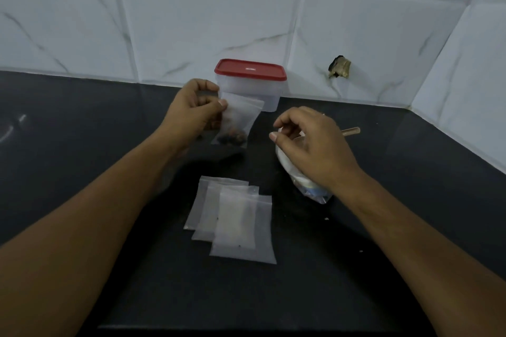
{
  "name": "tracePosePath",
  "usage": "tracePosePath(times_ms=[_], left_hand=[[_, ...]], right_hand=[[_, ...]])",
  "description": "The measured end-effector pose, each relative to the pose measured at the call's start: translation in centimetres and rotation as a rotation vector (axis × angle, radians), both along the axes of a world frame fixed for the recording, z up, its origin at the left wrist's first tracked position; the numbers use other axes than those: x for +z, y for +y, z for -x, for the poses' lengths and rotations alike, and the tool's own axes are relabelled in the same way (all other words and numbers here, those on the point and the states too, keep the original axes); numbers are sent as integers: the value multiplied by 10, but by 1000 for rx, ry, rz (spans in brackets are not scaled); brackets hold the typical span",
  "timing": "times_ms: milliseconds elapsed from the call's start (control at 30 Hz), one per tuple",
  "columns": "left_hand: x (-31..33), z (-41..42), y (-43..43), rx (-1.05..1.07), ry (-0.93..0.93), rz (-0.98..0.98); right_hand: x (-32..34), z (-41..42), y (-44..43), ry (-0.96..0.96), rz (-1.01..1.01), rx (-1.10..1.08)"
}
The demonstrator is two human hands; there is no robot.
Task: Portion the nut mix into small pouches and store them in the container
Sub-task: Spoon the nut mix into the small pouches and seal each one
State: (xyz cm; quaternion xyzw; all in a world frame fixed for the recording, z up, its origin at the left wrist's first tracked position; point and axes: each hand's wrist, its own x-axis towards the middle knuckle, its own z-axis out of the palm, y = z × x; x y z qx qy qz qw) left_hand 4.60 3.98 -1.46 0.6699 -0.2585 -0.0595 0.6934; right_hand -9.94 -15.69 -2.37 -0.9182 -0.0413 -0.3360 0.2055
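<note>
Nut mix (232, 139) lies dark in the bottom of a small clear pouch (239, 115), which the left hand (191, 107) pinches by its top edge between thumb and curled fingers and holds upright. The right hand (312, 142) hovers to the side with loosely curled fingers and nothing seen in them, above a white bowl (283, 157) it mostly hides. A wooden handle (351, 131) sticks out past it, and a clear plastic bag (317, 195) shows at its near side. Just behind the pouch stands the container (254, 93), its red lid (250, 70) on. Nearer the person, empty pouches (235, 219) lie overlapped on the black counter (82, 145).
</note>
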Motion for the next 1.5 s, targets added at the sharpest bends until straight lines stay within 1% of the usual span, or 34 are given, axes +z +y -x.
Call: tracePosePath(times_ms=[100,333,567,667,800,867,967,1067,1167,1333,1500], left_hand=[[-1,-16,10,63,25,-32],[-8,-37,22,209,-4,-156],[-16,-44,29,367,-202,-427],[-17,-41,29,379,-263,-553],[-21,-45,27,399,-342,-687],[-23,-46,26,421,-375,-755],[-23,-45,26,438,-420,-829],[-21,-42,26,453,-421,-882],[-18,-38,24,501,-440,-887],[-12,-30,20,559,-530,-778],[-7,-22,11,526,-626,-632]], right_hand=[[0,0,7,28,117,33],[3,4,17,86,279,76],[4,7,35,266,367,198],[5,9,37,338,356,258],[9,14,38,404,212,320],[11,16,39,476,155,336],[11,16,41,568,177,344],[11,15,41,602,164,339],[11,15,41,619,131,345],[8,14,38,618,18,366],[11,16,29,428,-158,386]])
